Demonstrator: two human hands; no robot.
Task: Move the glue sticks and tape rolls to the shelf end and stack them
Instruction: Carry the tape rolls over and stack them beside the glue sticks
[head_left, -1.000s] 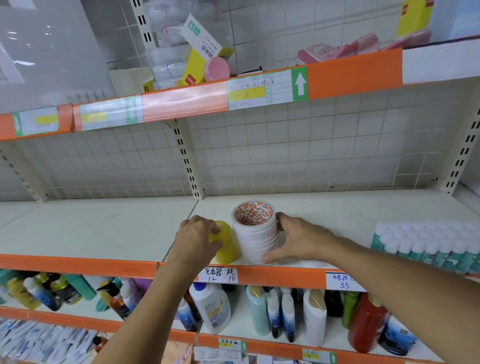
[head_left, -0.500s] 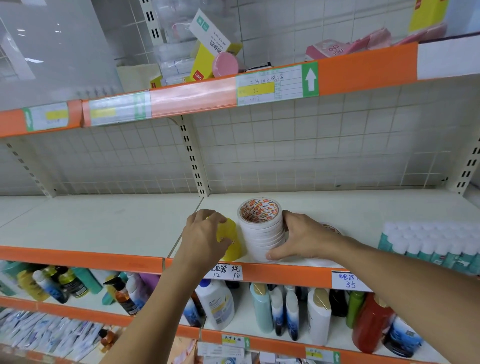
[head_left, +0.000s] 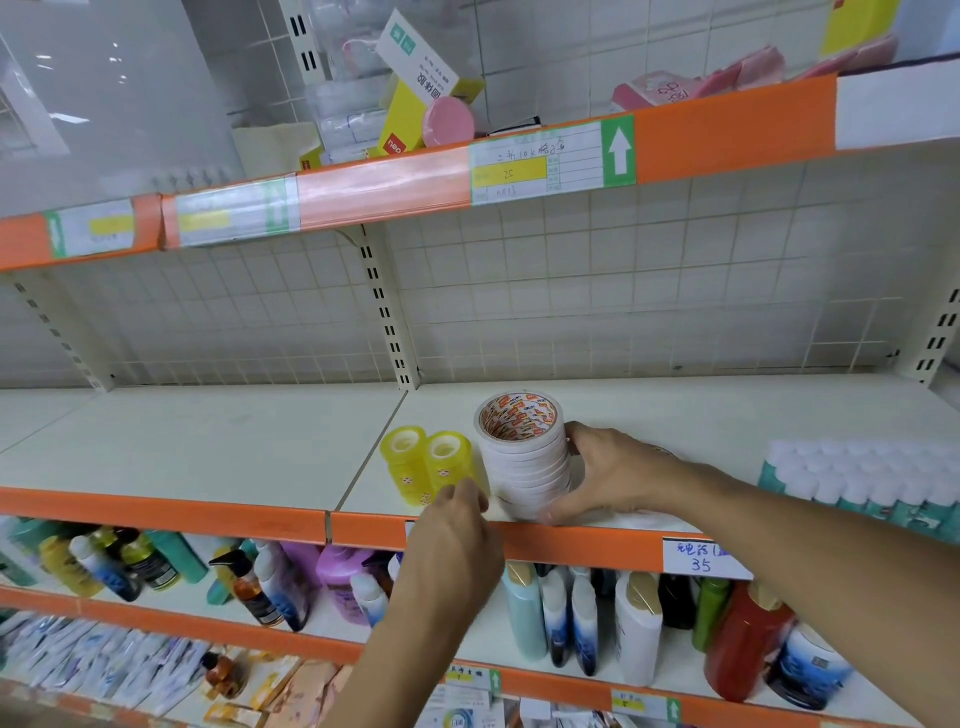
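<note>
Now right hand (head_left: 618, 475) round white tape stack (head_left: 524, 457), beside yellow rolls (head_left: 426, 465).

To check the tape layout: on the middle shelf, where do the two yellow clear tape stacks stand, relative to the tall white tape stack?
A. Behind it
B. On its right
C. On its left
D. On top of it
C: the two yellow clear tape stacks stand left of the tall white tape stack.

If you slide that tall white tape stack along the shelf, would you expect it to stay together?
Probably not reliably. The white tape stack is many thin separate rolls, already leaning, so layers may shear. It stands taller than wide, so it might tip. The right hand cups only one side.
</note>
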